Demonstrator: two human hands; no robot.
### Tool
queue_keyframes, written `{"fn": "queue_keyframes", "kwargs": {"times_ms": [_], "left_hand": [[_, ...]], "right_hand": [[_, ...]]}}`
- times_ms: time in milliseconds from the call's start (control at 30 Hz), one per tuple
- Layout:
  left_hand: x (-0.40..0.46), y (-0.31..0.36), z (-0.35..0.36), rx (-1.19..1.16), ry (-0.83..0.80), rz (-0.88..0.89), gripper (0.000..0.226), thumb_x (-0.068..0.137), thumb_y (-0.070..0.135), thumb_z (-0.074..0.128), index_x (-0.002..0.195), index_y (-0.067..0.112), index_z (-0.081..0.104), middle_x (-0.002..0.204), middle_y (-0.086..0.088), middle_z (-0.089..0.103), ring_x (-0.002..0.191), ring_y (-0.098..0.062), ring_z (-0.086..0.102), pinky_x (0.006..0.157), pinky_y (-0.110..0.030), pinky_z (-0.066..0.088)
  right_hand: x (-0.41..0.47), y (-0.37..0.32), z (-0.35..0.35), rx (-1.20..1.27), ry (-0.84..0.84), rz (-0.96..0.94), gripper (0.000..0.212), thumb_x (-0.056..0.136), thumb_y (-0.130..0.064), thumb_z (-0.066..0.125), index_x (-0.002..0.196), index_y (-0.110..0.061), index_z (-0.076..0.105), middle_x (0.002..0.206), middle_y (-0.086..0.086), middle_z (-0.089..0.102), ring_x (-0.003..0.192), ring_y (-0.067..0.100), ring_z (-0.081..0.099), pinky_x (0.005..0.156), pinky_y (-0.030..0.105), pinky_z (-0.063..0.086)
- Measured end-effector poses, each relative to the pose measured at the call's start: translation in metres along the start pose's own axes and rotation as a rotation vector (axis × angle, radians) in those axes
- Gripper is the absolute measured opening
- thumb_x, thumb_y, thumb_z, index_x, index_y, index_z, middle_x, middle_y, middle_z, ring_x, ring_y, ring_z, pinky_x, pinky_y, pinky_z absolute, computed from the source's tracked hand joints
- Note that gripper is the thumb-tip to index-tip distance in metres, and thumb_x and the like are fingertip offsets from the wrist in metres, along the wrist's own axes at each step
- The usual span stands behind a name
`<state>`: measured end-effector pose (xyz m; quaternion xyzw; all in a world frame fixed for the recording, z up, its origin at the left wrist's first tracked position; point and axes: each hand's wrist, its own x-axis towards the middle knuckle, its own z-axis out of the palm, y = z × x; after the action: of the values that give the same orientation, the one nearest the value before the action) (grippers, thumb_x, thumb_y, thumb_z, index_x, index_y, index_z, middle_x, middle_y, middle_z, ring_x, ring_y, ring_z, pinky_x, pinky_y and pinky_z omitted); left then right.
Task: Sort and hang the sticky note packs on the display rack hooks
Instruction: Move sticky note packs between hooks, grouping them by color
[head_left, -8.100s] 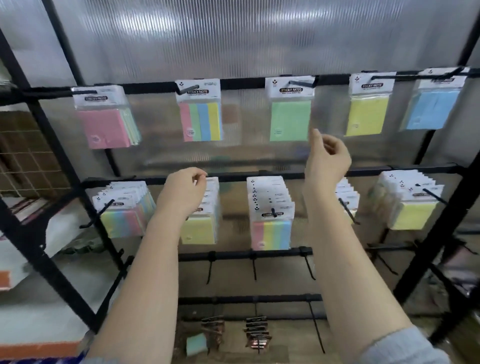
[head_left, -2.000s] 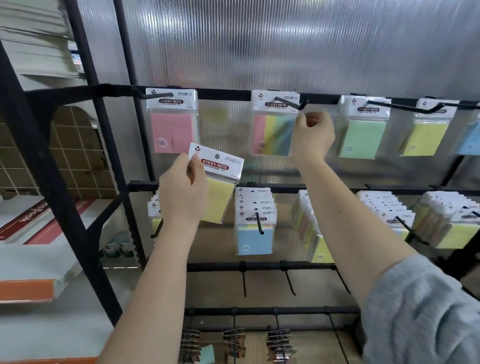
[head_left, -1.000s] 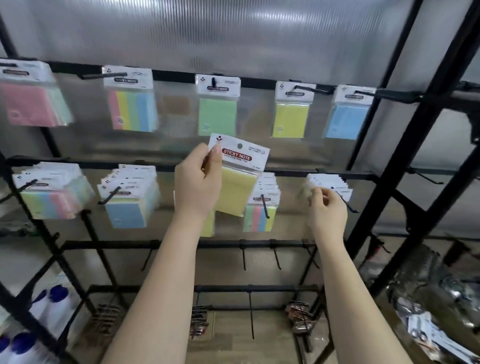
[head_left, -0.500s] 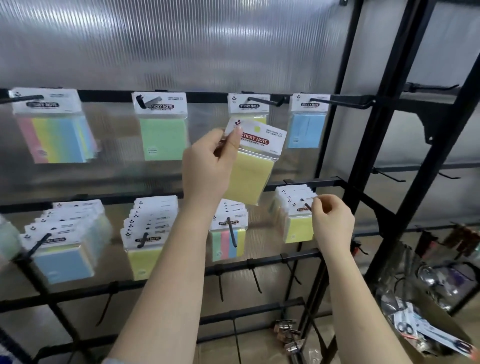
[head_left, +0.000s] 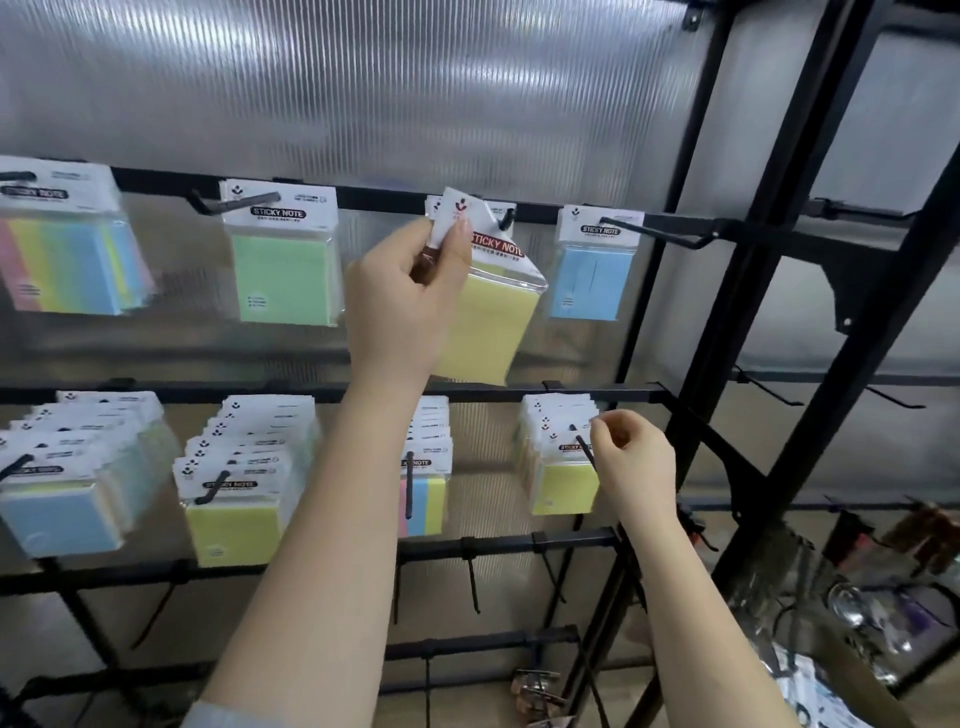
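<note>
At the top rail, left hand pinches the yellow pack's header, tilting it toward the hook; right hand's fingers curl at the lower hook, steadying that yellow stack.

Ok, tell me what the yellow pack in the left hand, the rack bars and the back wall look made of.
Yellow pack: paper pad in clear glossy plastic, judging by glare and creases; white card header.
Rack bars: likely black-painted metal, matte.
Back wall: ribbed translucent sheet, probably polycarbonate.

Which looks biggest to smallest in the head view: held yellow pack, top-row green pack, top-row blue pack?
1. Held yellow pack, though it is nearest the camera, so partly perspective.
2. Green pack.
3. Blue pack, farther right and smaller in frame.
</note>
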<state>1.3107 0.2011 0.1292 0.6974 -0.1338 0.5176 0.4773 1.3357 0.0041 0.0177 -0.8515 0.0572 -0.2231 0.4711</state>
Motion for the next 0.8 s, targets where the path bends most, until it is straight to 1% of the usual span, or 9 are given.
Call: {"fn": "queue_keyframes", "kwargs": {"times_ms": [67, 133, 200, 333, 433, 533, 600, 700, 800], "left_hand": [[-0.005, 0.002, -0.001, -0.001, 0.032, -0.012, 0.04, 0.094, 0.03, 0.053, 0.059, 0.013, 0.046, 0.052, 0.012, 0.044, 0.05, -0.004, 0.044, 0.047, -0.017, 0.028], [-0.011, 0.005, -0.001, 0.006, 0.058, -0.01, 0.049, 0.092, 0.037, 0.052, 0.062, -0.001, 0.049, 0.054, -0.007, 0.049, 0.052, -0.018, 0.042, 0.048, -0.032, 0.031], [-0.016, 0.009, -0.001, 0.03, 0.07, 0.012, 0.054, 0.089, 0.04, 0.052, 0.064, -0.007, 0.05, 0.056, -0.016, 0.049, 0.054, -0.025, 0.039, 0.049, -0.035, 0.03], [-0.016, 0.016, -0.003, 0.055, 0.07, 0.002, 0.048, 0.091, 0.036, 0.054, 0.06, 0.0, 0.049, 0.051, 0.004, 0.045, 0.051, -0.014, 0.037, 0.048, -0.028, 0.028], [-0.009, 0.019, -0.002, 0.06, 0.075, -0.015, 0.04, 0.092, 0.03, 0.056, 0.057, 0.016, 0.045, 0.05, 0.014, 0.046, 0.05, -0.007, 0.043, 0.046, -0.019, 0.028], [-0.004, 0.022, 0.004, 0.054, 0.065, -0.012, 0.034, 0.093, 0.03, 0.055, 0.062, 0.016, 0.05, 0.06, 0.009, 0.057, 0.059, -0.018, 0.053, 0.049, -0.029, 0.036], [0.0, 0.022, 0.007, 0.032, 0.063, -0.005, 0.033, 0.093, 0.03, 0.054, 0.065, 0.013, 0.055, 0.064, 0.01, 0.059, 0.06, -0.014, 0.055, 0.05, -0.028, 0.039], [0.002, 0.018, 0.01, 0.038, 0.071, 0.022, 0.037, 0.093, 0.03, 0.054, 0.065, 0.005, 0.055, 0.059, 0.014, 0.053, 0.055, -0.007, 0.046, 0.049, -0.021, 0.032], [-0.001, 0.014, 0.01, 0.041, 0.112, 0.048, 0.043, 0.092, 0.029, 0.055, 0.06, 0.001, 0.048, 0.053, -0.001, 0.048, 0.052, -0.012, 0.038, 0.047, -0.024, 0.027]], "right_hand": [[0.003, 0.001, -0.004, 0.007, -0.031, -0.025, 0.013, 0.093, -0.018, 0.051, 0.086, -0.019, 0.063, 0.075, -0.015, 0.06, 0.073, 0.002, 0.054, 0.06, 0.01, 0.036], [0.004, 0.004, -0.006, 0.024, -0.046, -0.046, 0.014, 0.093, -0.018, 0.052, 0.085, -0.021, 0.062, 0.075, -0.017, 0.059, 0.072, -0.002, 0.053, 0.061, 0.009, 0.036], [0.004, 0.006, -0.007, 0.045, -0.058, -0.054, 0.013, 0.093, -0.018, 0.052, 0.085, -0.021, 0.062, 0.076, -0.018, 0.059, 0.073, -0.003, 0.053, 0.061, 0.009, 0.036], [0.005, 0.007, -0.003, 0.07, -0.081, -0.056, 0.012, 0.093, -0.017, 0.052, 0.088, -0.02, 0.063, 0.077, -0.015, 0.061, 0.075, 0.0, 0.054, 0.062, 0.01, 0.037], [0.005, 0.007, -0.001, 0.091, -0.085, -0.058, 0.012, 0.093, -0.017, 0.053, 0.087, -0.02, 0.062, 0.077, -0.014, 0.061, 0.077, 0.004, 0.056, 0.062, 0.011, 0.038], [0.006, 0.007, 0.001, 0.11, -0.087, -0.048, 0.011, 0.094, -0.018, 0.052, 0.09, -0.021, 0.062, 0.079, -0.015, 0.061, 0.08, 0.005, 0.057, 0.064, 0.013, 0.038], [0.006, 0.007, 0.001, 0.12, -0.088, -0.044, 0.01, 0.094, -0.019, 0.052, 0.091, -0.022, 0.061, 0.081, -0.015, 0.061, 0.081, 0.005, 0.057, 0.065, 0.014, 0.039], [0.006, 0.007, 0.003, 0.128, -0.082, -0.047, 0.01, 0.094, -0.019, 0.052, 0.092, -0.023, 0.061, 0.081, -0.016, 0.061, 0.08, 0.002, 0.056, 0.064, 0.012, 0.038], [0.007, 0.008, 0.004, 0.123, -0.069, -0.044, 0.01, 0.094, -0.019, 0.052, 0.092, -0.022, 0.062, 0.084, -0.011, 0.063, 0.081, 0.005, 0.057, 0.063, 0.011, 0.039]]}}
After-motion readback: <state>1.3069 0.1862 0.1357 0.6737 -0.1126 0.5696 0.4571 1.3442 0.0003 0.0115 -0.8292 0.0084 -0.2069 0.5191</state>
